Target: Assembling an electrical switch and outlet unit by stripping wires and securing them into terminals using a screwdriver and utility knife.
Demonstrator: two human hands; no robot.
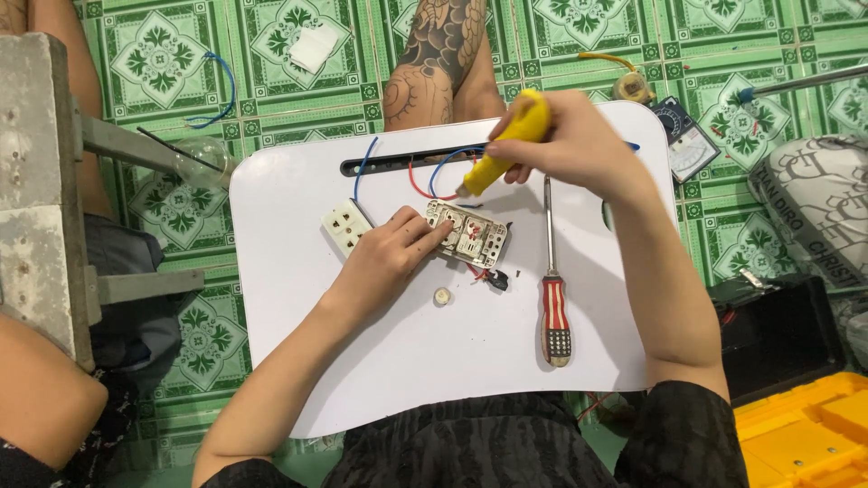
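Surface: a white lap tray (407, 361) with rounded corners lies across the person's lap, a dark slot along its far edge.
Screwdriver: a red-and-white-handled screwdriver (553, 298) lies loose on the surface, shaft pointing away, just right of the socket and under the right forearm.
Small part: a round pale piece (441, 295) sits near the tray's middle, just beside a dark scrap with red bits (495, 279).
Left hand: the left hand (389, 258) rests on the surface, fingers (432, 237) pressed on the socket's left end, pinning it flat.
Socket: a grey socket module (472, 237) lies back-up near the middle of the surface, slightly tilted, metal contacts showing.
White outlet: a white outlet face (344, 226) lies just left of the left hand, touching its knuckles or nearly so.
Right hand: the right hand (570, 145) is clenched around a yellow tool (506, 149), held above the socket with its tip angled down and left, close over the socket's far edge.
Wires: blue and red wires (434, 176) curl from the slot toward the socket.
Floor: green patterned tiles (163, 63); a meter (684, 145) and a tape roll (633, 88) lie beyond the tray.
Others: a tattooed leg (434, 63) shows beyond the tray's far edge.
Right side: a yellow case (805, 434) sits beside a black box (778, 325).
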